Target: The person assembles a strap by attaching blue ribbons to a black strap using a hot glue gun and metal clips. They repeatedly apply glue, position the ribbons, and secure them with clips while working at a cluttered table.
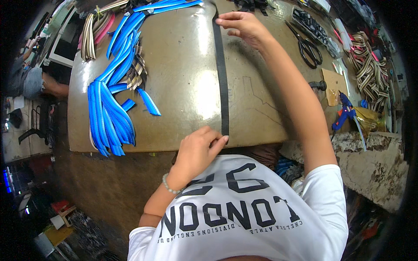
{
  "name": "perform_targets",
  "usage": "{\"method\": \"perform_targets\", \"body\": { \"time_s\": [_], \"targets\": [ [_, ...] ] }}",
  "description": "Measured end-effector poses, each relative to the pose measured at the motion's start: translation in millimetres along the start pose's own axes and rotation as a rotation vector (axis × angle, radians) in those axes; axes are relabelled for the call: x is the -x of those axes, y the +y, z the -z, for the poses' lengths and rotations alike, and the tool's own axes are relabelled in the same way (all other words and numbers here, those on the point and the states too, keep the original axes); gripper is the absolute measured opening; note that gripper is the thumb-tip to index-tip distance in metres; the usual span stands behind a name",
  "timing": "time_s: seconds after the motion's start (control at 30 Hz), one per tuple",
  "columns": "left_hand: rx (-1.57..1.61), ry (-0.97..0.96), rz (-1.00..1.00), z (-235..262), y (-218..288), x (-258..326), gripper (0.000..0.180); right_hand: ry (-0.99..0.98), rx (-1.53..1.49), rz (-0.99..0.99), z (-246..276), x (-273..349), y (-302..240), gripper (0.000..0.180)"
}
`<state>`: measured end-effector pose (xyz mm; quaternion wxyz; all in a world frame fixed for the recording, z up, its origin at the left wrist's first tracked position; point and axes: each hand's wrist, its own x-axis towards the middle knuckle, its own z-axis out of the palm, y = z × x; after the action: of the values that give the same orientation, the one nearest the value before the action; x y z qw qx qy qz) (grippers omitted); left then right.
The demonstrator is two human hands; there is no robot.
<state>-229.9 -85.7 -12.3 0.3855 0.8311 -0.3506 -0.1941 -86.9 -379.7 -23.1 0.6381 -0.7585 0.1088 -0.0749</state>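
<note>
A long flat black webbing strap (221, 78) runs nearly straight across the table from its far side to its near edge. My left hand (200, 148) is closed at the strap's near end, thumb and curled fingers pinching it by the table edge. Farther off, my right hand (244, 27) pinches the strap between thumb and finger, its arm stretched out over the right of the table. Beyond that hand the strap goes on and curves at the far side. Faint drawn lines (261, 102) mark the tabletop right of the strap.
Bundles of blue straps (111, 115) lie on the left, with striped straps (138, 69) beside them. Along the right are black-handled scissors (310, 53), a tray of black parts (310, 25), a blue glue gun (345, 112) and heaped striped straps (370, 69). Another person's leg (54, 85) shows far left.
</note>
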Motion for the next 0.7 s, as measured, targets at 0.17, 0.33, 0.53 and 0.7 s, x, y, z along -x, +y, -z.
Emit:
{"method": "perform_targets", "body": {
  "time_s": [0.17,0.33,0.53,0.7],
  "targets": [
    [-0.267,0.117,-0.079,-7,-1,-3,0.021,0.19,0.559,0.234,-21,-29,36,0.022],
    [-0.311,0.118,-0.267,-2,-9,-10,0.027,0.31,0.508,0.278,-20,-37,58,0.018],
    [-0.423,0.096,-0.257,2,-18,-22,0.047,0.202,0.678,0.265,-22,-29,41,0.024],
    [-0.529,0.12,-0.274,5,-21,-22,0.072,0.14,0.645,0.356,-16,79,-12,0.026]
  ]
}}
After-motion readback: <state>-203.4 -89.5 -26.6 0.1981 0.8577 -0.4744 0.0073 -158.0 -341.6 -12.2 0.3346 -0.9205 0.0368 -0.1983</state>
